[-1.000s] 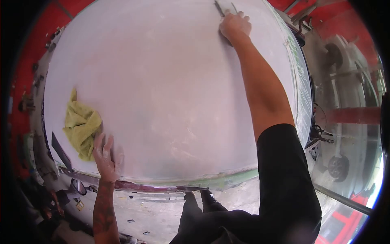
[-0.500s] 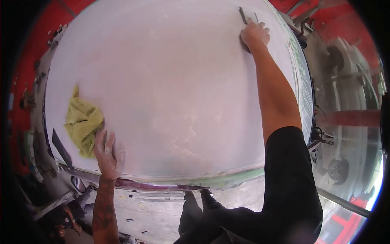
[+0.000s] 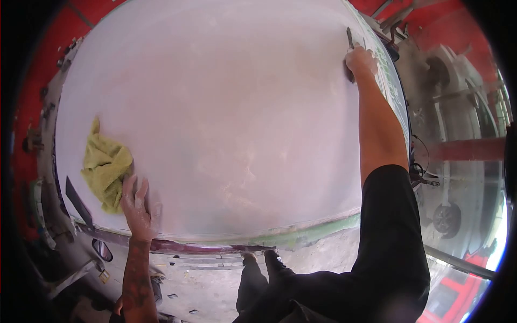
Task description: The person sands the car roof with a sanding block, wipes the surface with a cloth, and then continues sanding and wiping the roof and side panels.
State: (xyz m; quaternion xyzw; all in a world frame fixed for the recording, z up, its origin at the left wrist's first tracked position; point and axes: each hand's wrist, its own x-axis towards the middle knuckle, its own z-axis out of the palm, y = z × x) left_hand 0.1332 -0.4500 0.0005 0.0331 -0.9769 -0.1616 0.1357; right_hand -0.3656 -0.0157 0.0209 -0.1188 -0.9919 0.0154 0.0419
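now, at two o'clock on the pale panel (image 3: 215, 113), the right hand (image 3: 362, 61) is clamped on a dark block (image 3: 349, 37); at seven, the left hand (image 3: 141, 211) lies spread by the yellowish cloth (image 3: 106, 164).

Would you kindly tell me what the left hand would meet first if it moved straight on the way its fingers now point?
Most likely the crumpled yellow-green cloth, whose lower right edge lies just ahead of the left hand; whether they touch is unclear.
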